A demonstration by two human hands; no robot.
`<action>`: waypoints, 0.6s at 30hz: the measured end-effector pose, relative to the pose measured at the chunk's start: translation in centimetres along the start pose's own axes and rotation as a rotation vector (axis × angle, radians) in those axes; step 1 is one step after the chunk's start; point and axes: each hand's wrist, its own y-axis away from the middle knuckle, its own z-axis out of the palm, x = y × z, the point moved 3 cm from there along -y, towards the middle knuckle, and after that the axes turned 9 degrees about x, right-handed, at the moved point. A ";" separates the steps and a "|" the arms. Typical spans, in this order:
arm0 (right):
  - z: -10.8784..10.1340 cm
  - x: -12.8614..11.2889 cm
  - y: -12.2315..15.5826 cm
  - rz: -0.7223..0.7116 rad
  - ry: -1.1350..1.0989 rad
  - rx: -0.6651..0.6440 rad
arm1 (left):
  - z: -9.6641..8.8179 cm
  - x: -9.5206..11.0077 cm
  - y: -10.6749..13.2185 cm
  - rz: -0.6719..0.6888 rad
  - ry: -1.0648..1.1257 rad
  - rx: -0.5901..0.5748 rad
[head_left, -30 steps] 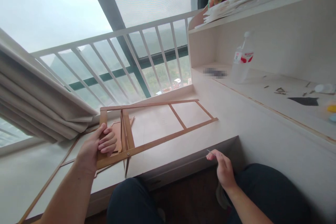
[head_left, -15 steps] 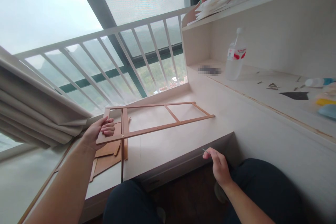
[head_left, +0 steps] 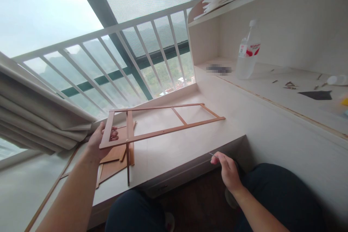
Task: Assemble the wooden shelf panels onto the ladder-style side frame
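My left hand (head_left: 98,138) is at the near-left end of a brown wooden frame (head_left: 174,129), its fingers curled beneath the end slat and showing through the gap. The frame has two long rails joined by several crosspieces, and an upright panel seen edge-on (head_left: 128,166) stands under its left part. Screw heads show on the near rail. In my right hand (head_left: 227,170), a thin metal rod (head_left: 211,154) is pinched between thumb and fingers, its tip pointing left. This hand is apart from the frame, above the gap between my knees.
More brown wooden boards (head_left: 114,168) lie under the frame's left end on the pale platform (head_left: 168,156). On the right ledge are a clear bottle (head_left: 247,56), several screws (head_left: 290,85) and a black scrap (head_left: 315,95). A white railing (head_left: 119,30) and a curtain (head_left: 35,112) border the window.
My left hand has shifted from over the end slat to beneath it, with the fingers lower. The frame and my right hand stay nearly in place. The view has turned slightly.
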 end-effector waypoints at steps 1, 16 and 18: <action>0.0 0.1 0.0 0.012 -0.007 -0.001 | -0.6 -0.8 0.2 0.002 -0.053 0.027; 1.3 4.1 0.9 0.131 0.113 -0.260 | -9.2 -21.1 10.1 0.289 -0.679 0.365; 1.2 4.7 1.0 0.140 0.166 -0.267 | -9.1 -22.1 10.4 0.301 -0.702 0.341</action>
